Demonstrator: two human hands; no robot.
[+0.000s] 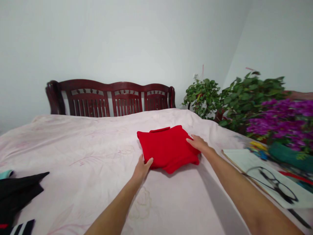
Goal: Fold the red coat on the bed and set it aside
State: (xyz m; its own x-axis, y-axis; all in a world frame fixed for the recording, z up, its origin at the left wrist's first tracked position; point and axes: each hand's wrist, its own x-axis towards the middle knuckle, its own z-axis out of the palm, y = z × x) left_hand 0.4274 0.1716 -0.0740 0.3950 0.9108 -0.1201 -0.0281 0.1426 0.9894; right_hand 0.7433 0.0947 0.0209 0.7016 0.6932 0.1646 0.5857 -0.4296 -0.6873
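A folded red sweater (168,148) is held between my two hands over the middle of the bed, its collar band at the far edge. My left hand (141,168) grips its near left side, thumb on top and fingers tucked beneath. On the right side, my right hand (197,143) holds the edge in the same way, with the thumb lying on the red cloth. The near edge of the sweater hangs slightly uneven and looks lifted off the pale flowered bedsheet (97,189). The fingers under the cloth are hidden.
Dark clothes (17,192) lie at the left edge. To the right are black-framed glasses (276,186) on a white notebook (239,156), purple flowers (281,120) and leafy plants (251,94). A dark wooden headboard (105,88) stands behind, against the wall.
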